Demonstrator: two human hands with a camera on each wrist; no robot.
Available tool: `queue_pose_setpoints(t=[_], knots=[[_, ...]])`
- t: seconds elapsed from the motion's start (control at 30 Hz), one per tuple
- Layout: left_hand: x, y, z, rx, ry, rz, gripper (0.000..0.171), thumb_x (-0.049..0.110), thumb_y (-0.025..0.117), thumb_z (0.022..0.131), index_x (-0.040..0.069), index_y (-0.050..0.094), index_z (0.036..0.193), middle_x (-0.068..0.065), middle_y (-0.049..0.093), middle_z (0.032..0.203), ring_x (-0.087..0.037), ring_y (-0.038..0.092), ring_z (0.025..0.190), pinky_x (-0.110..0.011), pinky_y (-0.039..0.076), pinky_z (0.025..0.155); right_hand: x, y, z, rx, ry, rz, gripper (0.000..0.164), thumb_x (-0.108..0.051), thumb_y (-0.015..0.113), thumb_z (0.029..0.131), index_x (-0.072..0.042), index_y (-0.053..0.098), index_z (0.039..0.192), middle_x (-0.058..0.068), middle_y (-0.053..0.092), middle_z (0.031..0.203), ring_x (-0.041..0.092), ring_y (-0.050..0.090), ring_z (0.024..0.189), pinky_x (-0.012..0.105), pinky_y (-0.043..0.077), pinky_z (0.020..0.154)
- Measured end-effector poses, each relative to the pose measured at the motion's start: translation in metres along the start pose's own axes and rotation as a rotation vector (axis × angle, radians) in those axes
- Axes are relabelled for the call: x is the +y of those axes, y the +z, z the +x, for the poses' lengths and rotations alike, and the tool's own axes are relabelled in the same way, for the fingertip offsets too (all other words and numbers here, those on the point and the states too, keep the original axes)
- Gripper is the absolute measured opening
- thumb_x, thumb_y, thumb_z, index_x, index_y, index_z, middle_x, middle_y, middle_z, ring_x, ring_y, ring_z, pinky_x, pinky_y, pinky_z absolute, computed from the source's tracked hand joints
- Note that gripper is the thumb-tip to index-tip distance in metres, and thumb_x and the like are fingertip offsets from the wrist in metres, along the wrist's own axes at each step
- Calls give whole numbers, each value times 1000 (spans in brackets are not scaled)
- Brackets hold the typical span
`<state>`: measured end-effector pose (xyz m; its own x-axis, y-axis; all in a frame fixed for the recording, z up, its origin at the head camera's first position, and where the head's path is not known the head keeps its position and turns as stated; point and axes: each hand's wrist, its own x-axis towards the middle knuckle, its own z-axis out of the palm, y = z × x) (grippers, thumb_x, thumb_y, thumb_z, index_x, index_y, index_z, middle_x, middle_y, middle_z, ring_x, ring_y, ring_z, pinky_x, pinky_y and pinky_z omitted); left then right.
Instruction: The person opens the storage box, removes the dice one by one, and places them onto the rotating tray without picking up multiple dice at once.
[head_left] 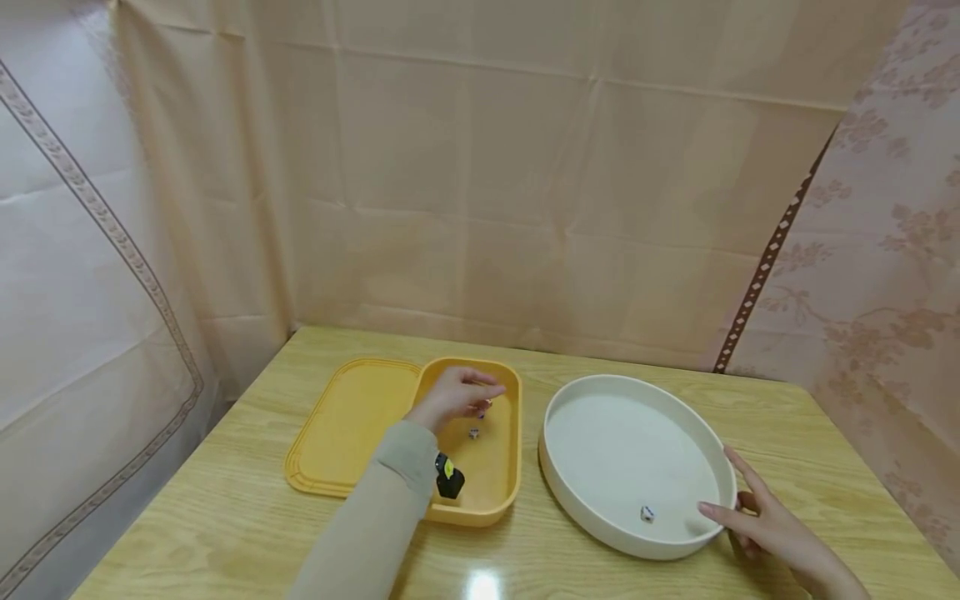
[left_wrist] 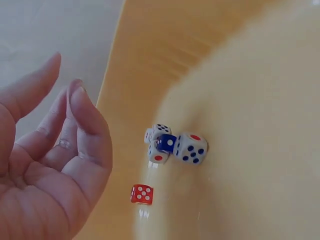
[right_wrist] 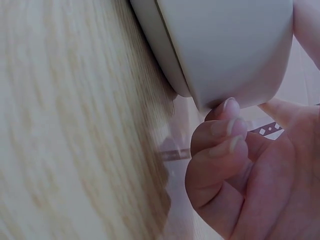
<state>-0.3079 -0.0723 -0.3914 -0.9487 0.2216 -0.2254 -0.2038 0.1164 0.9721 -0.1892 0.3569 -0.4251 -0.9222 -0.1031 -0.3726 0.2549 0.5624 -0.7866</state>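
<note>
My left hand (head_left: pixel 459 394) hovers over the yellow container (head_left: pixel 491 500), its fingers loosely bent and nothing visible between them. Close by in the left wrist view lie a large white die (left_wrist: pixel 190 147), a blue die (left_wrist: pixel 167 143), smaller white dice (left_wrist: pixel 158 154) and a red die (left_wrist: pixel 142 194). Another die (head_left: pixel 474 433) shows nearer the middle of the container. My right hand (head_left: pixel 765 521) grips the round white tray (head_left: pixel 600 523) at its right edge, thumb over the rim and other fingers curled against the outer wall. One white die (head_left: pixel 647 514) rests inside that tray.
A yellow lid (head_left: pixel 352 425) lies flat at the container's left, partly hidden by the left arm. Both vessels stand on a wood-grain table (head_left: pixel 217 508). Behind it hangs a beige cloth (head_left: pixel 480 183), with patterned cloths at either side.
</note>
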Motion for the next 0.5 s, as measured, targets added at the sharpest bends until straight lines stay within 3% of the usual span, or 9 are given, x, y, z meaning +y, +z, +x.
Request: queue_pose_setpoints(t=[0.3,0.5], knots=[[-2,0,-4,27,-19,95,33,15,74,89,-2,66,116,-17,69,97,-16,59,70,-27,55,66,2,0,0,-1,4,3,106,-33,64,96,-21,-25,154,4,50,88,11,47,58,24,43,53],[-5,-1,-7,30,-41,170,33,12,74,89,-4,65,116,-3,63,80,-12,54,63,-22,50,57,2,-1,-1,7,12,-9,106,-34,64,96,-22,-24,154,6,51,93,12,47,59,24,41,54]])
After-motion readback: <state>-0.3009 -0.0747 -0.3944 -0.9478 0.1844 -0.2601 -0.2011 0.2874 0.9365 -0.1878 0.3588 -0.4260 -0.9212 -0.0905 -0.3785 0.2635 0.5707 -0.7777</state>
